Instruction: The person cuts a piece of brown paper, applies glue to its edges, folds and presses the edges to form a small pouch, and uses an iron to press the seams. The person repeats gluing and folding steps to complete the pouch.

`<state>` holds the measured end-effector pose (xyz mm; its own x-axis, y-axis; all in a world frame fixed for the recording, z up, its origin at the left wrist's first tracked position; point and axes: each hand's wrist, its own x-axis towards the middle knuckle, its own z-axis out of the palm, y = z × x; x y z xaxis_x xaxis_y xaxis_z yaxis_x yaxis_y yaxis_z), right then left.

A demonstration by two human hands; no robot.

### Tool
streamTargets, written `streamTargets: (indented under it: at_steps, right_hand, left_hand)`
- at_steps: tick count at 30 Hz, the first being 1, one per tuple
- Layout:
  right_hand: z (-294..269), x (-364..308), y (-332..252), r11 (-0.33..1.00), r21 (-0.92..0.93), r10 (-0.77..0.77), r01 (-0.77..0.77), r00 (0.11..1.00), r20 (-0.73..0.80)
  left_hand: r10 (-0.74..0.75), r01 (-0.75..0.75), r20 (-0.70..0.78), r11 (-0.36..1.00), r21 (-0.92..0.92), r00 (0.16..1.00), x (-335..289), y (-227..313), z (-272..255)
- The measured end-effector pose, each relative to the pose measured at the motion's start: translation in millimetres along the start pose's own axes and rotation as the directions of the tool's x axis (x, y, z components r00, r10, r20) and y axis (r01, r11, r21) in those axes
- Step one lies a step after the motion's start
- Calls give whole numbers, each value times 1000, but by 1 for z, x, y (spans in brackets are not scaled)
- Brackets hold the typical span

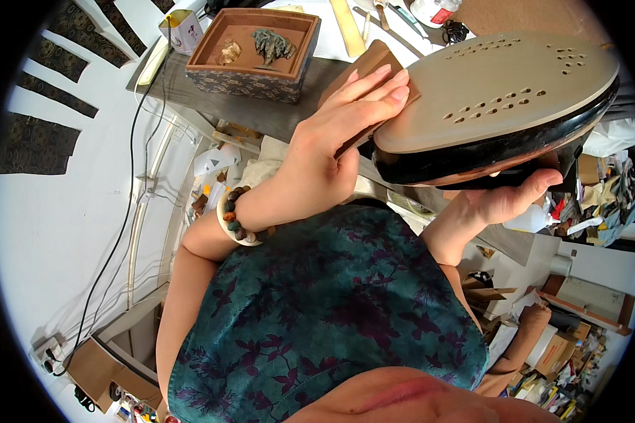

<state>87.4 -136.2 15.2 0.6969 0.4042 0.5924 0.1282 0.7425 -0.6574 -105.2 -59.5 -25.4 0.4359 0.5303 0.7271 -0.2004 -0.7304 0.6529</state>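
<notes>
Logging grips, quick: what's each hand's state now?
Left hand: closed on a brown flat piece.
Right hand: holding the perforated oval object from beneath.

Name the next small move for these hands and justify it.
Perhaps slide the brown block lightly along the left end of the holed oval piece: the left hand holds the block against or right beside that end, while the right hand supports the piece from below.

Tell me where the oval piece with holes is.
In the head view, the oval piece is at the upper right, held from below by the right hand, with the left hand and a brown block at its left end.
</notes>
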Motion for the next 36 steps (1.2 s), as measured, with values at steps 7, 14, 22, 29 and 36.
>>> streamTargets:
  at_steps: [7,14,22,29,36]
  right_hand:
    - [1,2,8,999,34,23,-22,999,-39]
    - [-18,8,20,983,161,71,-94,987,145]
    - [-17,14,8,996,-17,89,-87,979,184]
    - [-13,41,-32,905,-381,1,190,894,449]
    - [37,58,-73,610,-511,62,605,607,792]
  left_hand:
    - [-37,39,18,990,-132,999,0,5,0]
    - [-101,132,95,894,-428,990,-5,1,-5]
    - [-297,269,81,673,-689,951,-8,5,-15]
    - [-472,385,139,476,-791,870,5,12,-26]
    - [-528,393,94,491,-777,844,8,10,-20]
